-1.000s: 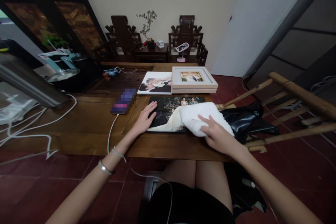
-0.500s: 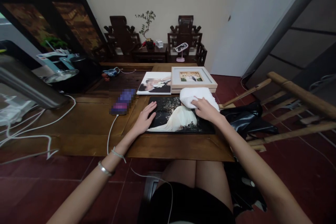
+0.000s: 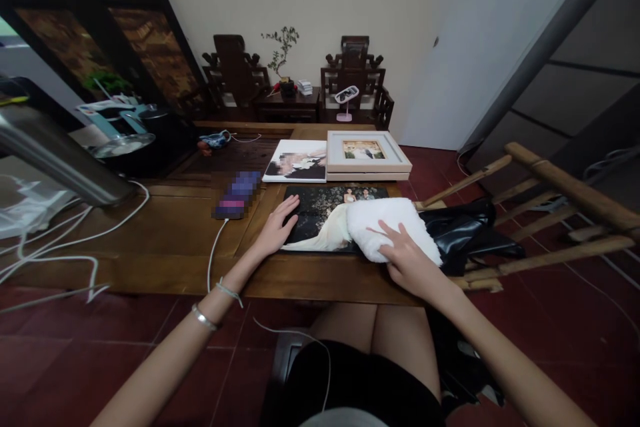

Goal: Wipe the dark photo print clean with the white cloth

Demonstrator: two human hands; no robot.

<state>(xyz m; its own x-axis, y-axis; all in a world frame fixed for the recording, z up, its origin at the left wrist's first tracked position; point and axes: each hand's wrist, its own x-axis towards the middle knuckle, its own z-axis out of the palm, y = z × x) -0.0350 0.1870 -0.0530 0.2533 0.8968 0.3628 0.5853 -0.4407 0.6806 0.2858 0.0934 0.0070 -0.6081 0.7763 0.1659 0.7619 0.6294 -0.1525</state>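
- A white folded cloth (image 3: 395, 230) lies on the right half of a dark photo print (image 3: 325, 220), which lies flat near the front edge of the wooden table (image 3: 165, 233).
- The right hand (image 3: 407, 260) rests palm down on the near side of the cloth, fingers spread and flat on it, pressing rather than gripping.
- The left hand (image 3: 275, 230) lies flat on the print's left edge, fingers stretched out and slightly apart, closed around nothing.
- Just behind the print sit a second photo print (image 3: 297, 161) and, touching its right side, a pale wooden picture frame (image 3: 367, 155).
- A phone (image 3: 237, 195) lies left of the prints with a white cable (image 3: 213, 260) running off the table's front edge.
- A black bag (image 3: 465, 230) lies just right of the cloth, against a wooden chair (image 3: 550, 213).
- Further back, two dark carved chairs (image 3: 355, 77) flank a small potted plant (image 3: 284, 63) by the wall.
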